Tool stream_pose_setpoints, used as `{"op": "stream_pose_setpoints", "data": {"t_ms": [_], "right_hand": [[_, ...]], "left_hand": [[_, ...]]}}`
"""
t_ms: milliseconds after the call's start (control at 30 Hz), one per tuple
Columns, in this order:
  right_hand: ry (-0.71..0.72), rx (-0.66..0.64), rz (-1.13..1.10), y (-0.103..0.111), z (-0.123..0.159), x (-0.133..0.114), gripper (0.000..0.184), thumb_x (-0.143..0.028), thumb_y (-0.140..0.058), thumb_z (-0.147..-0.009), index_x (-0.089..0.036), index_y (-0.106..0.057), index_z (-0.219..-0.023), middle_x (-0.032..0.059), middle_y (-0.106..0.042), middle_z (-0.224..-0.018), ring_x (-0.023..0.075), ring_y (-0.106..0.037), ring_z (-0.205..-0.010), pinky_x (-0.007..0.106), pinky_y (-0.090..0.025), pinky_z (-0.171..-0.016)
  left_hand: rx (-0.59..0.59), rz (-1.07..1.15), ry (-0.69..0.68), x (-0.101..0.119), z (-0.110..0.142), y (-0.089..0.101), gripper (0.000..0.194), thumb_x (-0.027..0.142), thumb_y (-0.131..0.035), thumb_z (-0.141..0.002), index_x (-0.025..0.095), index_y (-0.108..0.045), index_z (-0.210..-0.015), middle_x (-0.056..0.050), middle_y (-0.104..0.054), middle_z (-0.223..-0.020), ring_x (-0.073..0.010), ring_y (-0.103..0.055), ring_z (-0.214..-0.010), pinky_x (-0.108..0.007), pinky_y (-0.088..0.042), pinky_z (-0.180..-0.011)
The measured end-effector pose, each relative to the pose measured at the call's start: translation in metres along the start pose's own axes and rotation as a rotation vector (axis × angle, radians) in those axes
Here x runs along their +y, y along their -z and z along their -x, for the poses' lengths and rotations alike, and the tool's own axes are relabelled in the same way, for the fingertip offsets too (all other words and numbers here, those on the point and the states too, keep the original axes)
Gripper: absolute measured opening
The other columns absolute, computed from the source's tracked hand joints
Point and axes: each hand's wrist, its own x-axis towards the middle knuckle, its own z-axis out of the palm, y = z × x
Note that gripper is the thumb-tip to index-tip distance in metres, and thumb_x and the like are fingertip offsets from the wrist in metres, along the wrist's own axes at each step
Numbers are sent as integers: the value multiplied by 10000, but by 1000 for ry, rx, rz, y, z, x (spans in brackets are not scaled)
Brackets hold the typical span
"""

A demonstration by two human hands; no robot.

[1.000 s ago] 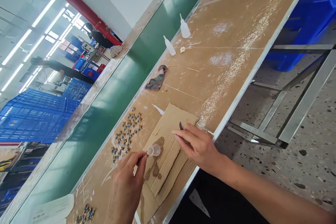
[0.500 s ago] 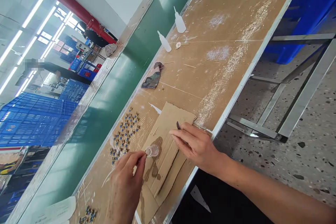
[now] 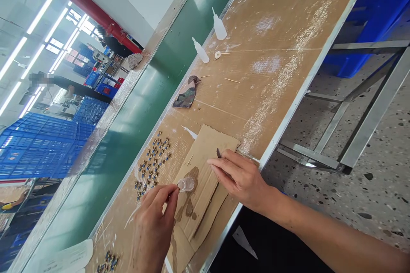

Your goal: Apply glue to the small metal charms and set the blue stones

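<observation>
My left hand [image 3: 153,226] is closed in a pinch beside a small clear cap [image 3: 186,184], thumb and forefinger pressed on something too small to name. The cap stands on a stained sheet of cardboard [image 3: 205,166] on the brown worktable [image 3: 275,42]. My right hand [image 3: 240,177] lies on the cardboard with fingers pressed together around a thin dark tool [image 3: 218,152] whose tip shows past the fingers. Left of the cardboard, several tiny blue and gold parts [image 3: 153,160] are set out in rows.
Two white squeeze bottles [image 3: 218,25] [image 3: 200,50] stand near a green conveyor belt [image 3: 153,94]. A camouflage rag [image 3: 185,94] and thin sticks [image 3: 231,80] lie mid-table. More small parts [image 3: 107,261] sit at the near left. Blue crates [image 3: 374,21] stand under the table's right side.
The view shifted slightly, so things sit a little lower left in the picture. Both hands keep the same pose and places.
</observation>
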Motion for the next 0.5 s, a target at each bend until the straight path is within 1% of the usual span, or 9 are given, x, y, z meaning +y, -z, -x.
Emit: {"op": "stream_pose_setpoints", "data": {"t_ms": [67, 133, 233, 333, 400, 467, 500], "right_hand": [[1, 6, 1, 0, 0, 0, 142, -113, -484, -900, -119, -617, -948, 15, -502, -715, 68, -476, -648, 192, -427, -620], [2, 16, 4, 0, 0, 1, 137, -115, -490, -898, -124, -618, -948, 9, -493, -700, 63, -466, -631, 188, -418, -599], [2, 21, 4, 0, 2, 0, 141, -126, -494, -900, -144, -617, -968, 12, -523, -726, 59, -489, -636, 181, -415, -583], [-1, 1, -12, 1, 4, -1, 162, -134, -504, -898, -171, -618, -1008, 12, -549, -755, 59, -511, -642, 183, -420, -588], [0, -21, 5, 2, 6, -3, 162, -149, -522, -894, -185, -623, -1015, 6, -554, -751, 62, -524, -654, 186, -431, -620], [21, -40, 81, 3, 6, -5, 146, -176, -536, -895, -193, -629, -1007, 2, -573, -769, 58, -544, -678, 182, -438, -650], [45, -55, 129, 4, 6, -6, 137, -191, -539, -898, -196, -632, -998, -3, -576, -765, 51, -542, -668, 175, -430, -639]], "left_hand": [[-8, 26, 85, 3, 4, 7, 232, 430, -561, -805, 260, -713, -760, -19, -727, -764, -198, -675, -720, -311, -528, -727], [-4, 63, 207, 4, 12, 16, 236, 466, -587, -773, 277, -725, -744, -13, -737, -780, -207, -682, -727, -313, -540, -712], [71, 155, 452, -1, 38, 26, 289, 543, -637, -690, 272, -738, -705, -14, -743, -752, -221, -687, -702, -320, -553, -691], [171, 300, 734, -13, 79, 31, 362, 578, -714, -589, 243, -752, -723, -26, -747, -743, -232, -694, -733, -317, -559, -718], [244, 381, 908, -23, 111, 32, 394, 568, -749, -560, 223, -755, -750, -32, -751, -757, -232, -697, -768, -305, -561, -733], [319, 419, 1035, -33, 145, 30, 411, 556, -763, -558, 208, -754, -776, -34, -750, -757, -222, -697, -768, -294, -561, -732], [351, 426, 1078, -38, 162, 28, 414, 551, -764, -563, 202, -753, -784, -34, -749, -752, -216, -696, -763, -291, -560, -737]]}}
